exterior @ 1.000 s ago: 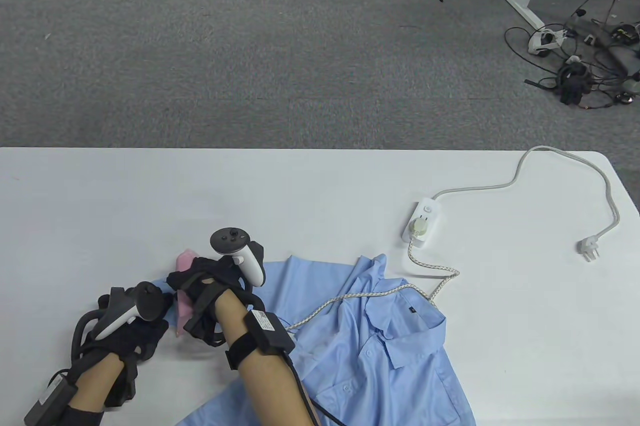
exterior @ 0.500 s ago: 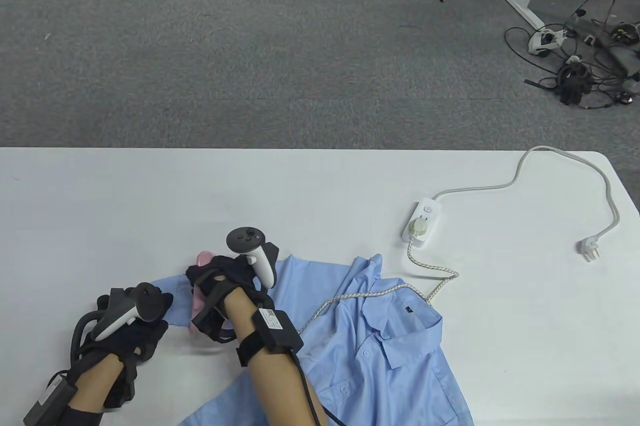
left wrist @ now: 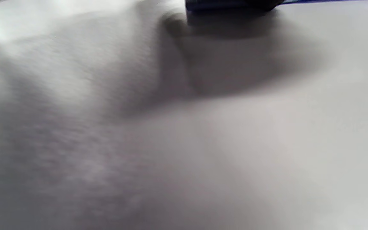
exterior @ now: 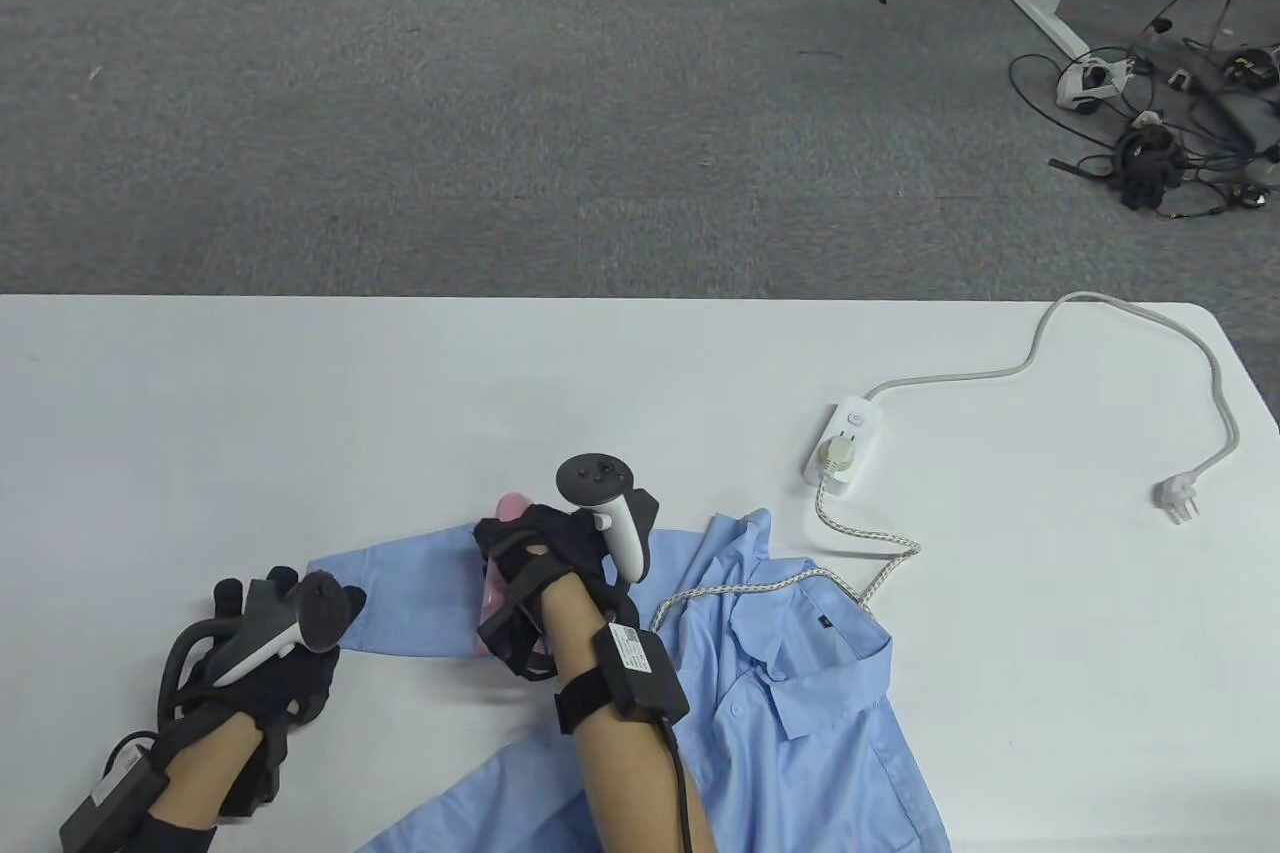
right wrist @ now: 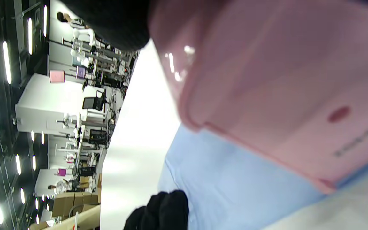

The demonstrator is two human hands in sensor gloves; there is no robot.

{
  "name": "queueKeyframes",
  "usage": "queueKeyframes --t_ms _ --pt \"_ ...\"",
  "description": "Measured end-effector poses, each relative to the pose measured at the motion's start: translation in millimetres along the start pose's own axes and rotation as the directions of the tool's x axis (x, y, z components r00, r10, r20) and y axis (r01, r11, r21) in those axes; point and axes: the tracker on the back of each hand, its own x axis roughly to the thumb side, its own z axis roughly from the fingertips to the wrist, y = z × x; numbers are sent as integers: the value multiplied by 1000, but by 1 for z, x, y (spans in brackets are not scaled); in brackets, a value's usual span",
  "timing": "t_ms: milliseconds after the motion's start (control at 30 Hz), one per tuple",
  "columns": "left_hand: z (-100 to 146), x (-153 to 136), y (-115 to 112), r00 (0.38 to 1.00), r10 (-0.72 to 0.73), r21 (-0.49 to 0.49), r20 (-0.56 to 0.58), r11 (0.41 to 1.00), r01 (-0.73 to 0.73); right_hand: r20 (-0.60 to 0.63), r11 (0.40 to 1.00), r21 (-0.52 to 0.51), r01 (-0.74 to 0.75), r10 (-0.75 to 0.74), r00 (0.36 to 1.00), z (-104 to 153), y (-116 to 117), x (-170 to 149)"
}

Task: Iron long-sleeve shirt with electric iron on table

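Observation:
A light blue long-sleeve shirt [exterior: 780, 693] lies at the table's front, its sleeve [exterior: 410, 593] stretched out to the left. My right hand [exterior: 545, 558] grips a pink electric iron [exterior: 493, 598] that rests on the sleeve near the shoulder; the right wrist view shows the iron [right wrist: 283, 95] on the blue cloth [right wrist: 235, 185]. My left hand [exterior: 295, 618] presses flat on the cuff end of the sleeve. Its gloved fingers [right wrist: 160, 209] show in the right wrist view. The left wrist view is blurred white table.
The iron's braided cord [exterior: 860, 543] runs across the collar to a white power strip [exterior: 845, 448]. The strip's own cable [exterior: 1130, 333] loops right to a loose plug [exterior: 1175, 498] near the table's right edge. The white table [exterior: 300, 413] stretches beyond the shirt.
My right hand has slid the iron to the right along the sleeve, away from the cuff, uncovering flat sleeve. My left hand has shifted slightly right and stays on the cuff.

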Motion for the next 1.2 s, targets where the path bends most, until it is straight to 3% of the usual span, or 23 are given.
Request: queueKeyframes --t_ms 133,233,367,600,733,900,1000,1133,1200 --pt "-1 -29 0 992 30 -31 -127 999 -34 19 989 135 60 -63 998 -4 34 7" --pt "-4 -48 -3 978 160 -69 -132 983 -170 22 998 61 2 -3 1000 0 41 12" --pt "-5 -48 -4 975 175 -74 -140 980 -187 -3 998 25 50 -50 999 6 22 2" --pt "-4 -46 -3 977 161 -72 -139 982 -172 -12 984 -154 92 -95 995 28 -37 -34" --pt "-5 -51 -4 974 175 -99 -145 977 -190 -3 984 -147 106 -107 994 29 -36 -36" --pt "-5 -78 -5 947 217 -106 -237 963 -248 44 997 53 56 -59 997 17 1 -17" --pt "-5 -98 -9 907 303 -102 -293 933 -345 55 1000 18 23 -23 998 18 17 -11" --pt "-5 -100 -9 904 299 -96 -305 935 -341 34 996 -17 93 -92 995 21 2 -18" --pt "-5 -97 -9 907 281 -88 -313 943 -322 23 990 -114 85 -83 996 27 -24 -30"
